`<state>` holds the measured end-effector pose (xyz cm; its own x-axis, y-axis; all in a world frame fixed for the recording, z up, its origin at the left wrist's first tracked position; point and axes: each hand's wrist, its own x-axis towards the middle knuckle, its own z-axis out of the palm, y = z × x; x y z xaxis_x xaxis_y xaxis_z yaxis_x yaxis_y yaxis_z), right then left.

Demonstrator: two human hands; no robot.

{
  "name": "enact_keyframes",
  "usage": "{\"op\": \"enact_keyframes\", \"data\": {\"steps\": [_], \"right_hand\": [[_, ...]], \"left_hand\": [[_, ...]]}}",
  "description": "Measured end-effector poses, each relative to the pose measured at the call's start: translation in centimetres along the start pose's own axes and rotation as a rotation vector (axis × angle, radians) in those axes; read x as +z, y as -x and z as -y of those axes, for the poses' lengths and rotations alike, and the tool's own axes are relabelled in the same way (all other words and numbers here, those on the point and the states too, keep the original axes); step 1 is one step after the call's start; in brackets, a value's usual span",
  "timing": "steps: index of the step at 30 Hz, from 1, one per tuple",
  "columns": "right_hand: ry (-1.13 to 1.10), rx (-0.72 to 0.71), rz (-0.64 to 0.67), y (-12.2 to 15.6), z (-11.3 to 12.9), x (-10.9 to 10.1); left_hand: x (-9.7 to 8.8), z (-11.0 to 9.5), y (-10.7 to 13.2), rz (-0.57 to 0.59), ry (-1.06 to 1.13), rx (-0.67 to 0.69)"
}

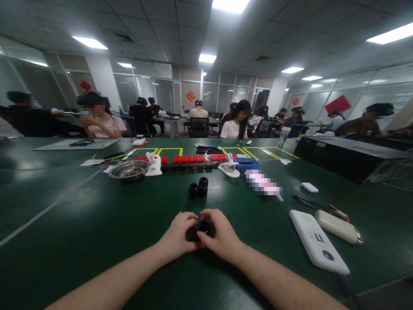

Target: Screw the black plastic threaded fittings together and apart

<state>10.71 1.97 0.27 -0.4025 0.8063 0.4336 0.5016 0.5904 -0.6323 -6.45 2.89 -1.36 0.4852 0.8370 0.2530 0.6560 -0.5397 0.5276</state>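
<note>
A small black round part with a ring-like rim [203, 227] is between my two hands, low over the green table. My right hand [222, 234] grips it with thumb and curled fingers from the right. From the left, my left hand [177, 232] curls around it, thumb low and fingertips at its upper edge. The contact of the left fingertips is partly hidden. Beyond my hands stands a tight group of similar black round parts [203, 185], apart from them. What exactly these parts are, I cannot make out.
A metal bowl [129, 170] with small pieces, white clamps [154, 164], a red strip [190, 158] and a blue tray [248, 164] line the back. To the right lie a white device [318, 241], a cream power bank [337, 226] and a black case [348, 155]. People sit beyond.
</note>
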Motion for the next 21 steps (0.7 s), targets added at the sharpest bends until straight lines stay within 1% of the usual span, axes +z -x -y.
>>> {"op": "enact_keyframes", "data": {"steps": [2,4,6,9,11,13,17,19,21], "right_hand": [[-0.027,-0.057,0.039,0.1,0.22,-0.13],[-0.036,-0.082,0.048,0.22,0.34,-0.26],[-0.024,-0.058,0.001,0.26,0.33,-0.34],[0.029,0.022,-0.062,0.11,0.28,-0.33],[0.073,0.059,-0.035,-0.08,0.32,-0.33],[0.079,0.053,0.018,-0.22,0.4,-0.39],[-0.014,-0.055,0.099,-0.17,0.44,-0.68],[-0.041,-0.069,0.109,-0.05,0.37,-0.81],[-0.047,-0.031,0.081,0.02,0.29,-0.83]], "left_hand": [[-0.07,-0.05,0.06,-0.006,0.009,0.009],[-0.14,-0.06,0.14,-0.004,0.019,0.005],[-0.17,-0.03,0.19,0.004,0.028,-0.009],[-0.15,-0.05,0.18,0.007,0.024,-0.022],[-0.19,-0.17,0.13,0.011,0.013,-0.021],[-0.28,-0.32,0.07,0.02,0.009,-0.017],[-0.46,-0.42,0.05,0.032,0.011,-0.012],[-0.47,-0.33,0.07,0.038,0.015,-0.017],[-0.41,-0.21,0.07,0.049,0.021,-0.032]]}}
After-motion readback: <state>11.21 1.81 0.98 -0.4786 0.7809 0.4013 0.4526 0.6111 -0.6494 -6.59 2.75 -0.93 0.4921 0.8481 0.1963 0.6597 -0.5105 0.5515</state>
